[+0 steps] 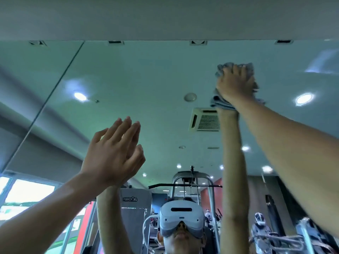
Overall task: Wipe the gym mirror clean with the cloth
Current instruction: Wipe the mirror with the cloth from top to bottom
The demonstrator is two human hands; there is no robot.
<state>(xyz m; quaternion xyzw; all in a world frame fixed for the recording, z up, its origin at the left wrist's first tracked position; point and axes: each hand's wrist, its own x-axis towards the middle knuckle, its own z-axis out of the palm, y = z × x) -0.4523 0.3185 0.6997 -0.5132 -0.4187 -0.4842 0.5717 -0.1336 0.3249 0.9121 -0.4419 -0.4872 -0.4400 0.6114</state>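
Observation:
The gym mirror [146, 74] fills the view in front of me, its top edge just under the ceiling. My right hand [235, 83] is stretched high up and presses a crumpled grey cloth [220, 99] flat against the glass near the mirror's upper right. The cloth bulges out above my fingertips and below my wrist. My left hand [111, 153] rests lower on the glass with its fingers straight and together, holding nothing. Both arms meet their own reflections at the glass.
A vertical seam [55, 88] between mirror panels runs at the left. The reflection shows the ceiling with lights and an air vent [205, 120], a cable machine [192, 184] and other gym equipment behind me, and a window at the lower left.

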